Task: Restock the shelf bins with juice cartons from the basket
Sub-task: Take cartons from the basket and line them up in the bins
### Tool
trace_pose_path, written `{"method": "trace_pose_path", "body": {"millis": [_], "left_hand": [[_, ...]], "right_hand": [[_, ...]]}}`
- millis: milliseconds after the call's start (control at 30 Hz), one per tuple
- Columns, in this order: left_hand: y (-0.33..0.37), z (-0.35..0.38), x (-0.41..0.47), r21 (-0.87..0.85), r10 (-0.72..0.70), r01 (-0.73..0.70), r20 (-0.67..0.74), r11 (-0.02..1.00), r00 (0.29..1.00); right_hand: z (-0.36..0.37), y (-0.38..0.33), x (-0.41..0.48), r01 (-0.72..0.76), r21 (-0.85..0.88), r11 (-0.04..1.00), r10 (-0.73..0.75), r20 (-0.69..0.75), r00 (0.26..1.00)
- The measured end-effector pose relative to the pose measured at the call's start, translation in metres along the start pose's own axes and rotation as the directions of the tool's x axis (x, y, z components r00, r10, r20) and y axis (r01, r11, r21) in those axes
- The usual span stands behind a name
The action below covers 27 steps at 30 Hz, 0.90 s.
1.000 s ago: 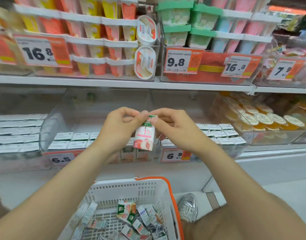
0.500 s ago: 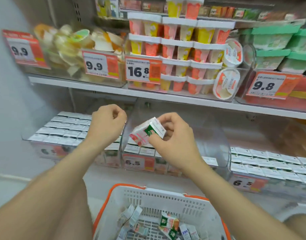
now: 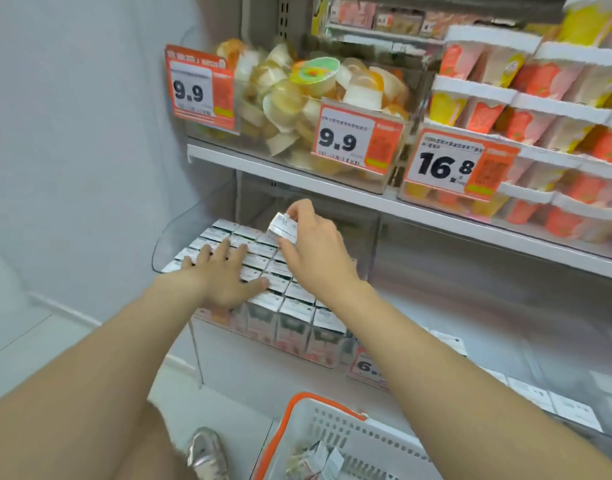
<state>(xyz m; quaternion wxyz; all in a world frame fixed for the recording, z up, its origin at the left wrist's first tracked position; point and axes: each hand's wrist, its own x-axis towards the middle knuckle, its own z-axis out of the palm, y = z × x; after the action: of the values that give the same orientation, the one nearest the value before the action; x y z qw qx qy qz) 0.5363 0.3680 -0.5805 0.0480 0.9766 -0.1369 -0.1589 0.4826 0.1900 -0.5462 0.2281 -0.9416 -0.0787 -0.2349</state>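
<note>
The juice carton [image 3: 283,227] I pinch in my right hand [image 3: 315,251] hangs tilted over the far rows of the clear shelf bin [image 3: 178,231], not yet set down. My left hand [image 3: 221,275] lies flat, fingers spread, on the packed cartons [image 3: 292,304] there. That bin looks nearly full. The basket [image 3: 346,434] near me holds more loose cartons [image 3: 320,462], so I judge plenty is left.

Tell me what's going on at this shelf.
A person is restocking a clear shelf bin with juice cartons. The right hand pinches one small carton over the back rows. The left hand lies flat, fingers spread, on the tops of the packed cartons. The white basket below holds more loose cartons.
</note>
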Motion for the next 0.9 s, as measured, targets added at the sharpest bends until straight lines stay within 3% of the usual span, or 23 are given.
{"method": "trace_pose_path", "body": {"millis": [200, 367, 633, 800, 900], "left_hand": [[-0.014, 0.005, -0.006, 0.016, 0.054, -0.053, -0.041, 0.998, 0.998], [-0.021, 0.007, -0.008, 0.037, 0.051, -0.050, -0.033, 0.998, 0.998], [-0.020, 0.006, -0.010, 0.027, 0.018, -0.019, 0.011, 0.999, 1.000], [-0.017, 0.001, -0.010, 0.038, 0.010, -0.012, 0.050, 0.999, 0.999], [-0.010, -0.003, -0.011, 0.040, -0.003, 0.001, 0.049, 0.999, 0.999]], "right_hand": [[0.060, -0.007, 0.074, -0.160, -0.030, 0.987, 0.162, 0.102, 0.981], [0.099, -0.003, 0.118, -0.224, 0.024, 0.974, 0.211, 0.254, 0.944], [0.136, 0.006, 0.157, -0.266, -0.050, 0.963, 0.259, 0.455, 0.852], [0.122, 0.010, 0.161, -0.246, -0.106, 0.964, 0.262, 0.566, 0.782], [0.115, 0.006, 0.144, -0.189, -0.153, 0.970, 0.242, 0.525, 0.816]]}}
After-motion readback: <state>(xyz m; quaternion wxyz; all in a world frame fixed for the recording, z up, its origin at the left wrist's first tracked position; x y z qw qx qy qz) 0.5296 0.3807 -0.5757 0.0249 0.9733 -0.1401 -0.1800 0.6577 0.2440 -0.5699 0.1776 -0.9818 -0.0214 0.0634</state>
